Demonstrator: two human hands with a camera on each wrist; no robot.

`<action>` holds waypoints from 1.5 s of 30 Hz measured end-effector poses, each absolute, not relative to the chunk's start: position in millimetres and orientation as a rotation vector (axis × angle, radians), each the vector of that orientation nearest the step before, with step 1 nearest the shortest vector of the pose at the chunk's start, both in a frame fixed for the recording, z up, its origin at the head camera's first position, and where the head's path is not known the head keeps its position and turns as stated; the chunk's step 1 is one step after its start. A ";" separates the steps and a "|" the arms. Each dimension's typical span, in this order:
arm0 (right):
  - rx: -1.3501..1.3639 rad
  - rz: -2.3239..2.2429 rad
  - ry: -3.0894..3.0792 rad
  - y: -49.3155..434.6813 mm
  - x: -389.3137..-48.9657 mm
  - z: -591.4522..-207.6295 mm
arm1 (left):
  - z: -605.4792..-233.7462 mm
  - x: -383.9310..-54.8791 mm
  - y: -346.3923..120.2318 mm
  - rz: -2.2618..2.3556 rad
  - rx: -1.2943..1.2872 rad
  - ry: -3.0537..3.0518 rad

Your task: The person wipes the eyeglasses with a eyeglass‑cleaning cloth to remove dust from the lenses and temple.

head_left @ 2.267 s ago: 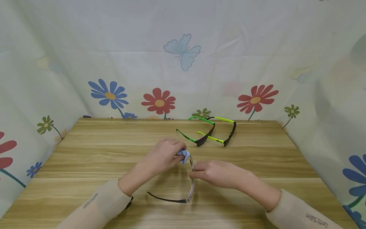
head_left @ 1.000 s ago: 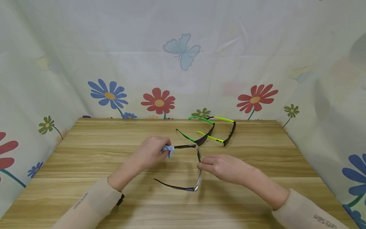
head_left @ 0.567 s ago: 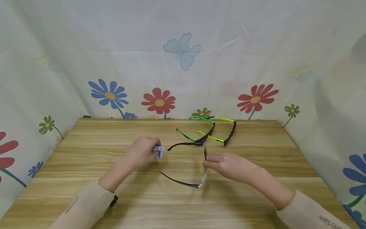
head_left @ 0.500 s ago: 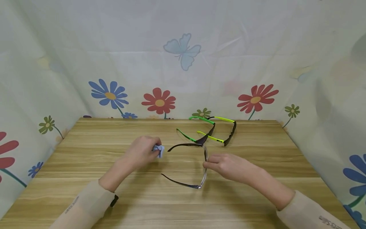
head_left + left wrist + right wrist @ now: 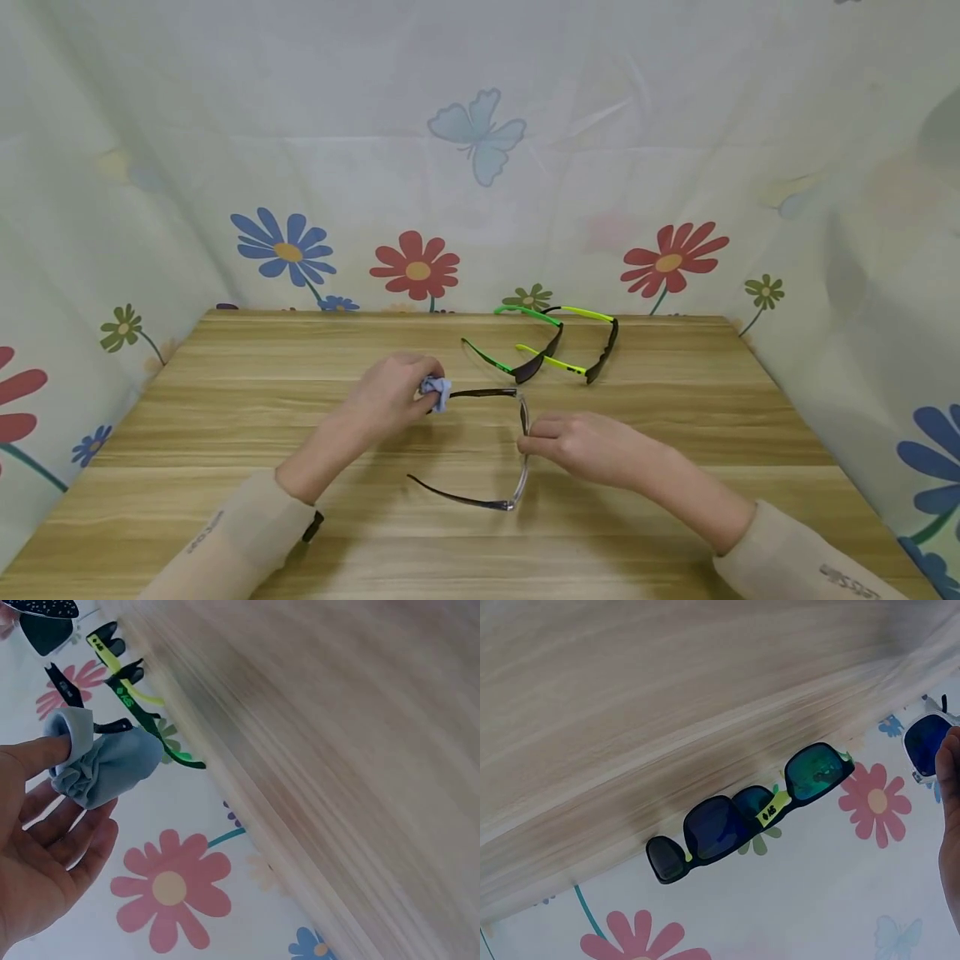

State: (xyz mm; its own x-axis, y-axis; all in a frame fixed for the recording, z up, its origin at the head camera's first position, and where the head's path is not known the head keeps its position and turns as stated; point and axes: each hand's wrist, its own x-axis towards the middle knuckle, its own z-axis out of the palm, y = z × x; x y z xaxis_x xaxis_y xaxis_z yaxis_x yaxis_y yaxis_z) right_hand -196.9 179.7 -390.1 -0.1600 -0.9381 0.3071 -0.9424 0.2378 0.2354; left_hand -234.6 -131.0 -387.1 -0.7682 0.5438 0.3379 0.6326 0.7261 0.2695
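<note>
Sunglasses with a clear front frame and dark temples [image 5: 480, 503] are held up over the table, both temples unfolded and pointing left. My right hand [image 5: 585, 446] pinches their front near the middle, hiding part of it. In the right wrist view, a blue mirrored lens [image 5: 928, 744] shows beside that hand. A crumpled light-blue cloth [image 5: 439, 395] is pinched between the thumb and fingers of my left hand [image 5: 386, 396]. The cloth wraps the end of the far temple [image 5: 114, 726], whose tip is hidden in its folds.
Behind lie sunglasses with green temples [image 5: 491, 357] and others with yellow-green temples [image 5: 588, 313], overlapping each other on the wooden table [image 5: 262, 375]. A flower-printed curtain [image 5: 360, 183] rises along the table's back edge and both sides.
Half a second ago the cloth was left of the far temple's tip, apart from it; now it wraps that end. The left hand moved right, and the right hand brought the sunglasses slightly left and nearer.
</note>
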 end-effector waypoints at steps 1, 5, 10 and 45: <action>1.731 0.013 -2.131 178.5 -196.4 -389.9 | -387.0 -234.3 -129.6 -0.546 -0.938 -2.695; 1.754 0.020 -2.139 172.8 -194.8 -390.5 | -384.2 -232.5 -123.4 -0.538 -0.993 -2.681; 1.787 0.028 -2.156 164.8 -192.9 -390.3 | -379.8 -229.6 -115.3 -0.496 -1.054 -2.678; 1.798 -0.101 -2.099 148.7 -185.0 -382.9 | -377.6 -224.0 -93.3 -0.418 -1.149 -2.733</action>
State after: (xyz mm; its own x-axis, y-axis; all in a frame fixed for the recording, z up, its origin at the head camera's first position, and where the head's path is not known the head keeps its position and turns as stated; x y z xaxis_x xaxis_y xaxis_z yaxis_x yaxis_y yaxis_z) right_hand -185.0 148.7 -382.9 -0.1145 -0.9658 0.2326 -0.9389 0.1817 0.2921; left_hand -224.0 -93.3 -377.6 -0.6963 0.6761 0.2409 0.7172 0.6683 0.1972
